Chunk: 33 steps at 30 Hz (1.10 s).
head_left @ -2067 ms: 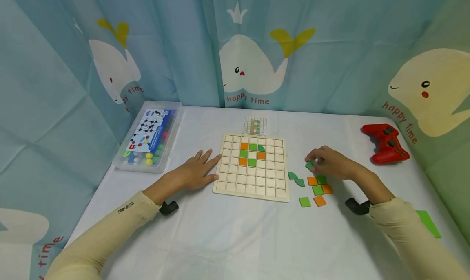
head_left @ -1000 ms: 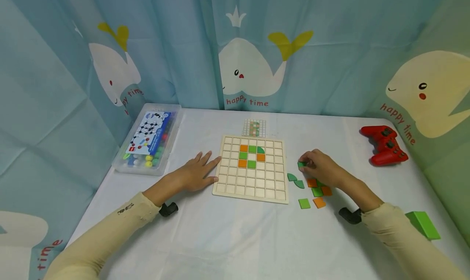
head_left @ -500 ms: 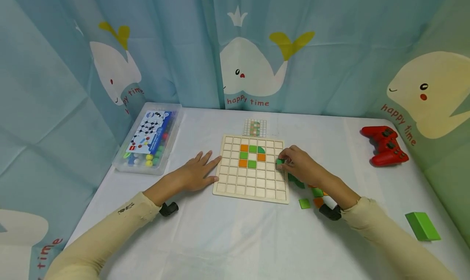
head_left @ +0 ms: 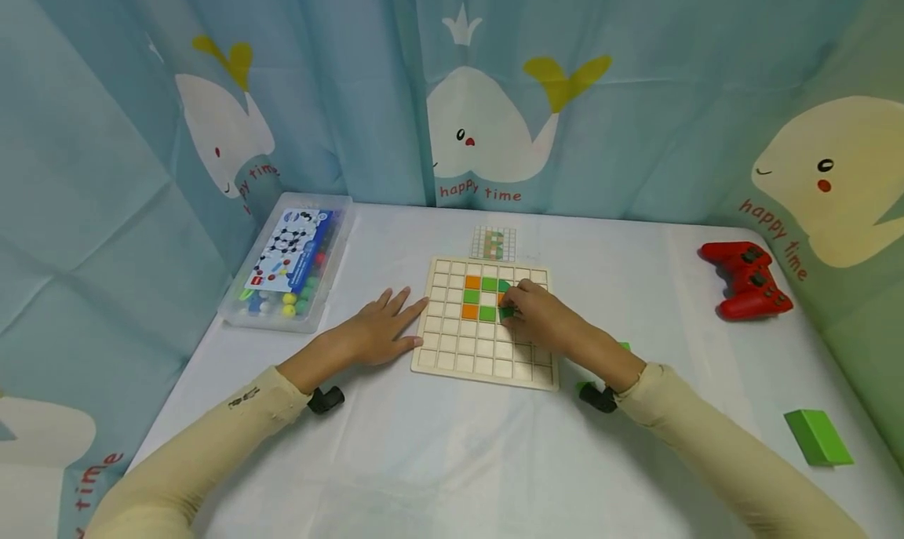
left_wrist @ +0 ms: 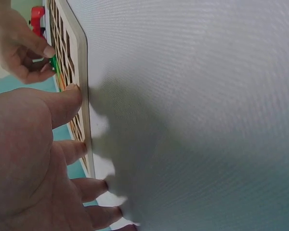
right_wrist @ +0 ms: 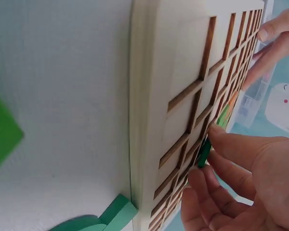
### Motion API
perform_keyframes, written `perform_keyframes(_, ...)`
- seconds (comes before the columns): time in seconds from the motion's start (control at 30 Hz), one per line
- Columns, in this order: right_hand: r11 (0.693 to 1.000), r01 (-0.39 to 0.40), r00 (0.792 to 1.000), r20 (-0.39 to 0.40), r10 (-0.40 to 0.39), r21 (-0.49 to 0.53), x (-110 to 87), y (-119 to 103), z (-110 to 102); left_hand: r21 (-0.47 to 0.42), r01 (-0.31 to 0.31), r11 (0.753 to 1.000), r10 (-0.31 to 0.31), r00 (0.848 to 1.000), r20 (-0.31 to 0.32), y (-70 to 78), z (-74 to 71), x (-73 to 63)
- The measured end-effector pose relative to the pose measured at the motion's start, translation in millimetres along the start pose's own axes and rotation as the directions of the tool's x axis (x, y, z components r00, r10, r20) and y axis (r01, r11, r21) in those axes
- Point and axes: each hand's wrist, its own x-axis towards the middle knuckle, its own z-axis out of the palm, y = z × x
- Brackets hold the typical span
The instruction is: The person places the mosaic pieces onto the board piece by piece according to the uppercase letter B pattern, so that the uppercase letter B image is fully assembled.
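Note:
A pale wooden grid board [head_left: 452, 355] lies mid-table, with orange and green square tiles [head_left: 471, 296] and a quarter-round green piece [head_left: 504, 285] set in its cells. My left hand [head_left: 379, 331] rests spread beside the board; in the left wrist view its thumb and index fingertips touch the board's edge [left_wrist: 82, 62]. Over the board's right half, my right hand [head_left: 542, 316] pinches a dark green tile [right_wrist: 204, 153] between thumb and fingers. That tile is close over the grid, right beside a light green tile [right_wrist: 223, 116], its outline partly covered by the fingers.
A small printed pattern card [head_left: 493, 243] lies behind the board. At the left is a clear plastic case [head_left: 286, 264] of colourful balls. To the right are a red game controller [head_left: 746, 280] and a green block [head_left: 818, 437]. Dark green pieces [right_wrist: 118, 211] lie by the board, partly under my right arm.
My right hand has carried the dark green tile leftward from beside the loose pieces onto the board's filled cells. My left hand has stayed at the board's left edge.

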Motion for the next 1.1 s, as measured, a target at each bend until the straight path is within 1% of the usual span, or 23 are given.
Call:
perform_keyframes(0.2,0.999,-0.037,0.999,0.030,0.035,0.040,0.7,1,-3,-0.002,-0.005,1.000,0.005,1.000,0.003,1.8,-2.3,-0.1)
perform_keyframes(0.3,0.999,-0.014,0.999,0.037,0.012,0.047,1.2,3,-3,-0.010,-0.003,1.000,0.003,1.000,0.004,2.2,-3.4,0.0)
perform_keyframes(0.43,0.998,0.053,0.998,0.023,-0.053,0.018,1.3,4,-2,-0.019,0.004,1.000,-0.004,1.000,0.013,2.2,-3.5,-0.6)
perform_keyframes(0.6,0.997,0.077,0.997,-0.011,-0.077,-0.014,0.0,4,1,-0.019,0.002,1.000,-0.002,1.000,0.013,1.5,-2.8,-0.7)
perform_keyframes(0.7,0.996,0.087,0.996,-0.022,-0.087,-0.001,-1.5,5,1,-0.019,-0.001,1.000,0.001,1.000,0.012,1.3,-2.8,-0.3)
perform_keyframes(0.83,0.997,0.064,0.997,-0.038,-0.062,0.047,-8.7,11,-8,-0.027,-0.008,1.000,0.008,1.000,0.015,1.4,-2.6,0.5)
perform_keyframes(0.9,0.997,0.046,0.998,-0.051,-0.043,0.066,-15.7,16,-17,-0.026,-0.007,1.000,0.007,1.000,0.017,1.3,-2.3,0.9)
perform_keyframes(1.0,0.998,0.015,0.997,-0.072,-0.010,0.066,-28.7,25,-32,-0.016,0.000,1.000,0.000,1.000,0.014,1.0,-1.7,1.1)
perform_keyframes(1.1,0.996,-0.064,0.995,-0.076,0.069,0.066,-44.1,35,-46,-0.012,0.002,1.000,-0.002,1.000,0.008,0.6,-0.9,1.8)
